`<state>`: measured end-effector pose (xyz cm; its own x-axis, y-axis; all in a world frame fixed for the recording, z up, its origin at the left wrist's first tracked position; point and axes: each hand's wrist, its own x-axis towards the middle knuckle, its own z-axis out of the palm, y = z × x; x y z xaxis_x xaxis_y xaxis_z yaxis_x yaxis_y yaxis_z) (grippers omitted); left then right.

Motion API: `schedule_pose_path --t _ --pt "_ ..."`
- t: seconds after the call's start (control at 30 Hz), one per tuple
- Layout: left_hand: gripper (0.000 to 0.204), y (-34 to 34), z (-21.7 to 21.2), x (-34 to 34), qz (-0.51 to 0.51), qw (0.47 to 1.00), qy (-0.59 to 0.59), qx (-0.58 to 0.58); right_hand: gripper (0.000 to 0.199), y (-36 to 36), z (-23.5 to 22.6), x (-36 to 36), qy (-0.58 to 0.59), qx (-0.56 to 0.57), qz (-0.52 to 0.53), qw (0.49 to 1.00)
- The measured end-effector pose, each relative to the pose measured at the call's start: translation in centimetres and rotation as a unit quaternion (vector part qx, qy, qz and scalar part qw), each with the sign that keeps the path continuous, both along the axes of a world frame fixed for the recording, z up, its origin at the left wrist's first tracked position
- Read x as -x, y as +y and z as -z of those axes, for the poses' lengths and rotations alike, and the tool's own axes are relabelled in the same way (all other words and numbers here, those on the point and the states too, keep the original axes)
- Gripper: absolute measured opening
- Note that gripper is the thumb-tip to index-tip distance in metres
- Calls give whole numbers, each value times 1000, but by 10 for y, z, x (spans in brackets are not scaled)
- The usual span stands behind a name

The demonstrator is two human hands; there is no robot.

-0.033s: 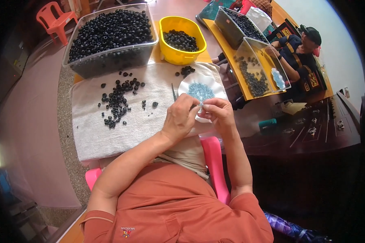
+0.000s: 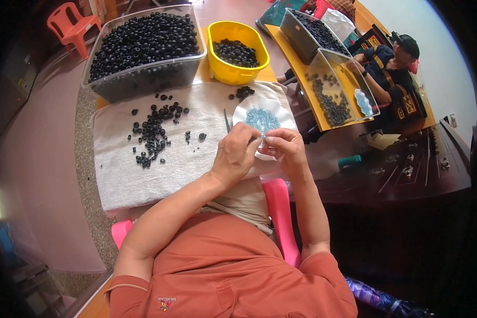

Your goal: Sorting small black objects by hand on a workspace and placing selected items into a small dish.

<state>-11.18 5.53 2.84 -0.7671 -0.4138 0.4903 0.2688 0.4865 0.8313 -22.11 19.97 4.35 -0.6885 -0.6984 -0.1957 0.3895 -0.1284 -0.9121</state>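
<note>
My left hand (image 2: 235, 152) and my right hand (image 2: 288, 149) meet over the near side of a white scalloped dish (image 2: 282, 107). The fingers of each are pinched together, with the fingertips almost touching. What they grip is tiny and mostly hidden, with a pale glint between the tips. A heap of small pale-blue, see-through pieces (image 2: 262, 117) lies in the dish. Beside its left rim rests a thin dark pointed tool (image 2: 227, 120). Black ring-shaped parts (image 2: 152, 132) are scattered on the white cloth (image 2: 122, 183) to the left of my hands.
Behind the cloth stand a large clear bin (image 2: 143, 74) and a yellow tub (image 2: 233, 76), both holding black parts. A small black cluster (image 2: 244, 93) sits behind the dish. At right, another person (image 2: 392, 69) sits by a table with clear bins (image 2: 344, 85). Pink chair arms (image 2: 281, 222) flank me.
</note>
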Motion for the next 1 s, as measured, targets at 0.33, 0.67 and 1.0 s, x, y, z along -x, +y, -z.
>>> schedule_pose_path --t 0.33,0.67,1.0 --pt "10 -2 -2 -3 21 1000 8 5 8 0 -2 -1 5 1 6 1000" --pt "12 -1 2 -3 29 998 18 43 7 0 5 2 46 -49 4 998" --pt "10 -2 5 -3 50 998 -11 32 6 2 6 2 271 -89 -24 958"
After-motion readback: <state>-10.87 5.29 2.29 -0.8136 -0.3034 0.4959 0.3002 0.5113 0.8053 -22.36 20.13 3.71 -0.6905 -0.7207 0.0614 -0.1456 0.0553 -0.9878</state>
